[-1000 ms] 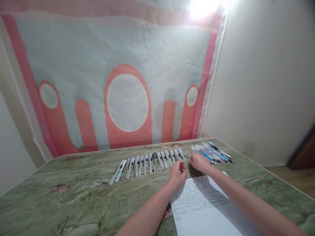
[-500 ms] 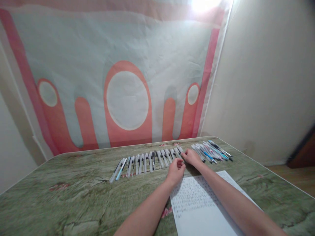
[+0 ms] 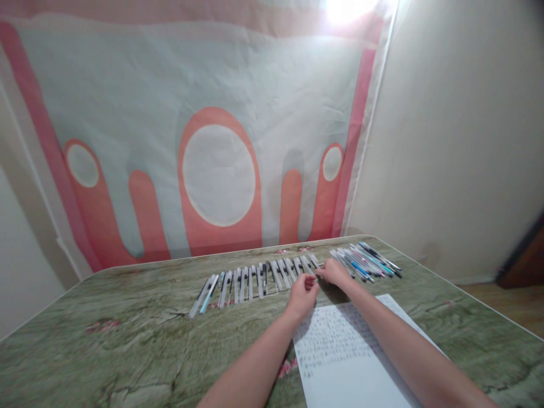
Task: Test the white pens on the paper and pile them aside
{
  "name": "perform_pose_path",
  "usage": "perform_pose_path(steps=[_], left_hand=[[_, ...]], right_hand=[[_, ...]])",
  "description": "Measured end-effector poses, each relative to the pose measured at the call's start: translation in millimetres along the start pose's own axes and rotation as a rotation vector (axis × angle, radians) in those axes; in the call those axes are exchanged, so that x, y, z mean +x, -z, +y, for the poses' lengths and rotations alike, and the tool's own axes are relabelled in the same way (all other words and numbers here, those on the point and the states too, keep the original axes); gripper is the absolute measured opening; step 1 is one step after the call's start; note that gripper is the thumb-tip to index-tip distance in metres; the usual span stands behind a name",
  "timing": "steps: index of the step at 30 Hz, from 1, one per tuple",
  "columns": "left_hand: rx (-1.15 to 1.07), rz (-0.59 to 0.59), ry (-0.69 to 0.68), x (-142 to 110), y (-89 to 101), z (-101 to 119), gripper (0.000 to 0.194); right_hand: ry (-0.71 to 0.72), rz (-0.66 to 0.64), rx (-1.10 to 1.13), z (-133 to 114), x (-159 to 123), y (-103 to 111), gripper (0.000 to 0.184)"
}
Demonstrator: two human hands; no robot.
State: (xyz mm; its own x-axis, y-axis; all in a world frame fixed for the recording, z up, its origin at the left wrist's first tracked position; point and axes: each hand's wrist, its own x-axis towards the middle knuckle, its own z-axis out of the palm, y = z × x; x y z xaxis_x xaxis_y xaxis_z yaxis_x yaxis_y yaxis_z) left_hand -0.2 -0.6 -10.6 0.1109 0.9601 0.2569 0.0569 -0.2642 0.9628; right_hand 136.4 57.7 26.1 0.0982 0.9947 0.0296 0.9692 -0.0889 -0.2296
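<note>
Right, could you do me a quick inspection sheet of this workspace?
Surface: green-brown table, wood-look pattern with pinkish patches.
Job's things: slim pens in a spaced row; a closer bunch of pens to its right.
Clutter: written-on paper, partly hidden by the right forearm.
Hands: left and right close together by the row's right end; grip unclear.
Cables: nothing seen.
Surroundings: patterned hanging behind, plain wall at right, bright light above.

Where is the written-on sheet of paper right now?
In the head view, the handwritten sheet lies on the near right part of the table, partly under the right forearm.
</note>
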Motion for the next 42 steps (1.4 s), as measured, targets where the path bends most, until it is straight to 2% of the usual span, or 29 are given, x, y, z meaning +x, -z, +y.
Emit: perform_pose_path(steps=[6,20,24,27,30,34,36,38,42], left_hand=[[-0.005,-0.013,0.005,2.1,0.5,-3.5,0.017],[0.027,-0.044,0.025,3.2,2.1,-2.9,0.018],[-0.050,-0.034,0.074,2.9,2.0,-1.5,0.020],[-0.173,0.009,0.155,4.1,1.9,3.9,0.024],[-0.333,0.077,0.222,7.5,4.6,12.9,0.031],[-0.447,0.078,0.239,10.5,12.5,24.1,0.040],[-0.457,0.043,0.245,10.2,15.6,27.0,0.038],[-0.501,0.031,0.273,10.3,17.4,28.0,0.034],[-0.711,0.098,0.328,17.3,23.6,27.7,0.029]], right_hand=[[0.017,-0.026,0.026,0.9,-4.2,9.4,0.032],[0.059,-0.051,-0.024,5.8,-1.3,11.2,0.035],[0.100,-0.052,0.147,12.1,1.6,9.5,0.027],[0.162,-0.112,0.364,14.8,2.5,13.9,0.024],[0.224,-0.180,0.460,11.2,-1.6,24.1,0.020],[0.416,-0.403,0.657,-2.8,-14.3,36.4,0.018],[0.478,-0.455,0.685,-10.9,-20.8,38.8,0.018],[0.499,-0.452,0.676,-17.1,-25.5,39.5,0.018],[0.487,-0.498,0.630,-19.3,-28.7,41.0,0.013]])
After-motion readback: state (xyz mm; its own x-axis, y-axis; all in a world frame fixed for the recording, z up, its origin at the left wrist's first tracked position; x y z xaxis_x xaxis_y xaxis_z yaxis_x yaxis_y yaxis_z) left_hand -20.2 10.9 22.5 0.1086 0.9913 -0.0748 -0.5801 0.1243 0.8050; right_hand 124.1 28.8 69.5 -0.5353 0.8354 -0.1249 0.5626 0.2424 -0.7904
